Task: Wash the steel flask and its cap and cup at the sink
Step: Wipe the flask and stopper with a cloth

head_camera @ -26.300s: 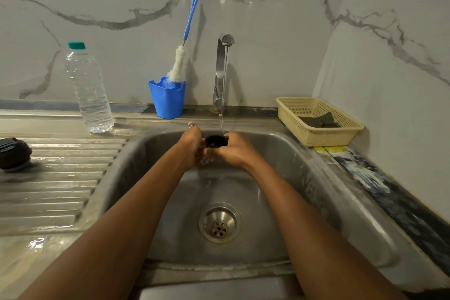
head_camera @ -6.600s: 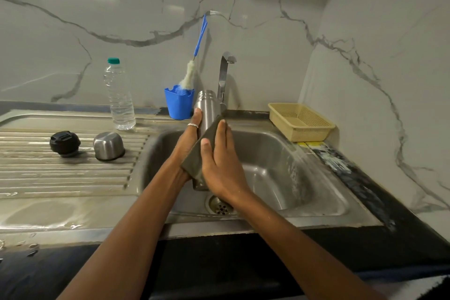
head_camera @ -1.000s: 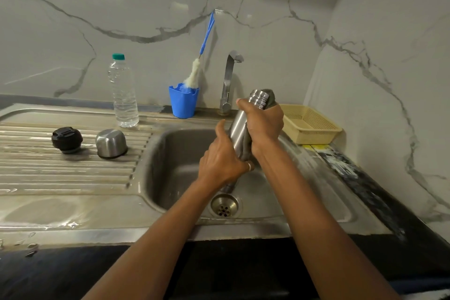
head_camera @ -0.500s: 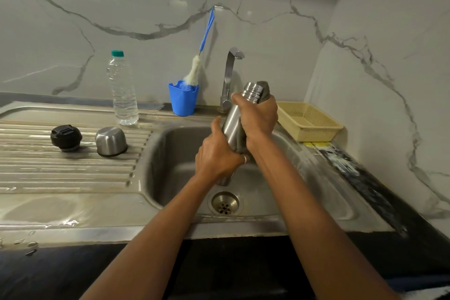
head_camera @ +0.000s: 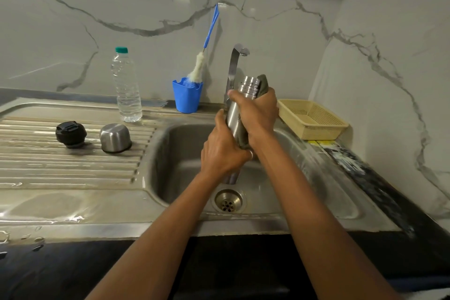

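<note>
The steel flask (head_camera: 234, 114) is held tilted above the sink basin (head_camera: 175, 153), its threaded mouth up near the tap. My left hand (head_camera: 222, 151) grips the flask's lower body. My right hand (head_camera: 255, 112) wraps the upper body and presses a dark grey scrub pad (head_camera: 264, 83) against it; most of the pad is hidden under my fingers. The black cap (head_camera: 70, 133) and the upturned steel cup (head_camera: 115, 137) stand side by side on the ribbed draining board at the left.
The tap (head_camera: 235, 66) stands behind the flask with no water seen running. A blue holder (head_camera: 187, 98) with a bottle brush (head_camera: 199, 68) and a plastic water bottle (head_camera: 126, 85) stand at the back. A yellow basket (head_camera: 311, 119) sits right of the sink. The drain (head_camera: 228, 201) is below my hands.
Over the last second both hands and the flask have shifted slightly left toward the tap, and my right hand with the pad has slid along the flask's upper body.
</note>
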`<move>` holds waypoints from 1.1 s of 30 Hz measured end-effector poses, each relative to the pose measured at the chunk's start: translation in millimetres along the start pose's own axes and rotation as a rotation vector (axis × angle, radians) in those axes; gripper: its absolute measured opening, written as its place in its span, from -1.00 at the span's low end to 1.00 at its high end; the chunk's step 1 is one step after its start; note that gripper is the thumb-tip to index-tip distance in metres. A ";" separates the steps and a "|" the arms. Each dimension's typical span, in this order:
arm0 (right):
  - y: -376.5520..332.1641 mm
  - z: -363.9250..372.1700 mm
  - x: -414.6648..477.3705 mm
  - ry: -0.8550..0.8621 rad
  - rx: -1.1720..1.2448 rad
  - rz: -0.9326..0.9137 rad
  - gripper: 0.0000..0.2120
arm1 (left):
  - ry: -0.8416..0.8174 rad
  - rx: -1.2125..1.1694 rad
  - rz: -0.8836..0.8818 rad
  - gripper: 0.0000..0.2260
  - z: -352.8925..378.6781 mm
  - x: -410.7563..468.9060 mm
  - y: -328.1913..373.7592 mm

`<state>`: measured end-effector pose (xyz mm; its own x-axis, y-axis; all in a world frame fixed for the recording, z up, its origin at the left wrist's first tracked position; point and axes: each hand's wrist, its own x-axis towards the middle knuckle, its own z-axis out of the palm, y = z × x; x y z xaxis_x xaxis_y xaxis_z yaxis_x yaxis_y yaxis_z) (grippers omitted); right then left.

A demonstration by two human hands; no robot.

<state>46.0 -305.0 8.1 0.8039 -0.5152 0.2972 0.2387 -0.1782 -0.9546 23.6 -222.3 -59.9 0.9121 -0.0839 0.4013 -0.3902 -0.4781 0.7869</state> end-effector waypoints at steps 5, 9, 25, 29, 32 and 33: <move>4.6 -23.8 16.7 -0.434 0.287 0.075 -0.40 | -0.266 -0.505 -0.165 -0.04 -24.6 6.0 3.2; 20.3 -33.7 14.2 -0.523 0.407 0.152 -0.07 | -0.343 -0.574 -0.193 0.06 -26.7 6.5 2.4; 52.1 -20.9 6.8 -0.253 0.321 0.342 -0.17 | 0.043 -0.383 -0.101 -0.35 -43.4 1.8 13.3; 20.6 -11.6 -26.8 -0.252 0.205 0.160 -0.53 | 0.108 -0.369 -0.086 -0.47 -69.8 -4.0 11.0; 23.4 -7.1 -34.6 -0.219 0.187 0.137 -0.57 | 0.158 -0.285 -0.059 -0.55 -106.4 -3.5 8.8; 21.4 -2.9 -38.3 -0.208 0.202 0.169 -0.57 | 0.178 -0.249 -0.048 -0.55 -121.1 -2.2 7.0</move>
<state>18.7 -291.5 -23.6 0.9303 -0.3378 0.1432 0.1785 0.0756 -0.9810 3.6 -119.5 1.6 0.9024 0.0985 0.4195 -0.3861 -0.2472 0.8887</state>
